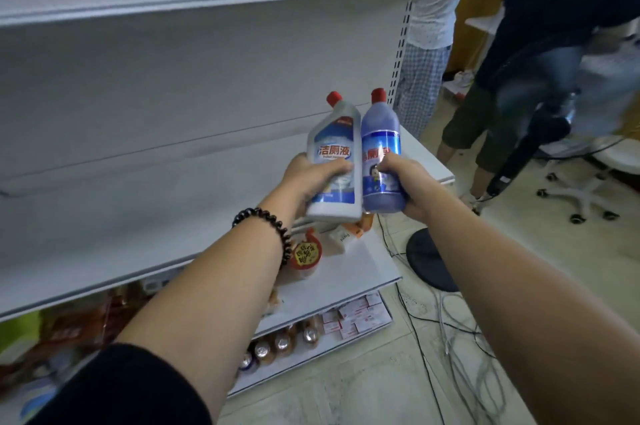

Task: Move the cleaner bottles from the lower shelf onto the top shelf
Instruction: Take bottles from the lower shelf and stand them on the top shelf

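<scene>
Left hand (313, 179) fingers clamp the white cleaner bottle (334, 151), right hand (407, 182) fingers the purple cleaner bottle (381, 134); touching, the bottles could jostle and slip.

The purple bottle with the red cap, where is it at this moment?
The purple bottle is just right of centre in the head view, gripped by the right hand, close beside the white bottle in the left hand.
</scene>
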Action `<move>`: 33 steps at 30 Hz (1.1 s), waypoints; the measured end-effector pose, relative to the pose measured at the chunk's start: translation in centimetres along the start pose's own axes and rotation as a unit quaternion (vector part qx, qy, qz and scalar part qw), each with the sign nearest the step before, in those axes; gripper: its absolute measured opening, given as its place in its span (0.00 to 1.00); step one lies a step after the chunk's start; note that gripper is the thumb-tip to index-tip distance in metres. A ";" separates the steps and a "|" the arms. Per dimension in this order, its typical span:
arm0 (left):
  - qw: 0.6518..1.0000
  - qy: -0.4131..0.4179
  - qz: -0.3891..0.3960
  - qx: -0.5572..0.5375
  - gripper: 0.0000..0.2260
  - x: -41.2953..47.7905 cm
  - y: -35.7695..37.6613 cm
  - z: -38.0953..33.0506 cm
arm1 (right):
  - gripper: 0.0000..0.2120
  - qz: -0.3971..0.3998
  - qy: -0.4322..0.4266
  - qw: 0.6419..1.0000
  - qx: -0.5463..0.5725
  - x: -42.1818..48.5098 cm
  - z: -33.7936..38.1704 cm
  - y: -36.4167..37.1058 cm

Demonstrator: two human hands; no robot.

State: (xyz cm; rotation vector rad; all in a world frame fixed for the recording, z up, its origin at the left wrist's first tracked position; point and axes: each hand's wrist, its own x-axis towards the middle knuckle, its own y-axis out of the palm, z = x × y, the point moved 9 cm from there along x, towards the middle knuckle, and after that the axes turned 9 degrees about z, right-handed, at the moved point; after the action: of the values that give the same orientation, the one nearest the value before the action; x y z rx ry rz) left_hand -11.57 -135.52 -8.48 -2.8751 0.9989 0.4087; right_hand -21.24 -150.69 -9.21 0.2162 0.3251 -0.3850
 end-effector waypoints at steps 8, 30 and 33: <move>0.997 0.060 0.044 -0.002 0.11 -9.2 0.8 -2.7 | 0.16 -0.066 -0.103 0.990 0.068 -10.0 0.9 2.4; 0.938 0.339 -0.062 0.044 0.15 -33.5 -18.3 -20.5 | 0.41 0.067 -0.398 0.915 0.014 -25.0 16.6 28.4; 0.928 0.352 -0.107 0.062 0.15 -35.6 -22.4 -21.8 | 0.38 0.110 -0.399 0.910 0.011 -24.7 17.8 33.1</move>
State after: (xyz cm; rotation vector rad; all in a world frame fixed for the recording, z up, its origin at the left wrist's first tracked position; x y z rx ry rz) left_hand -19.66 -99.95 21.74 -2.9940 0.7033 -0.7282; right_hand -24.88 -117.32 20.67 0.1005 -0.5110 -0.2259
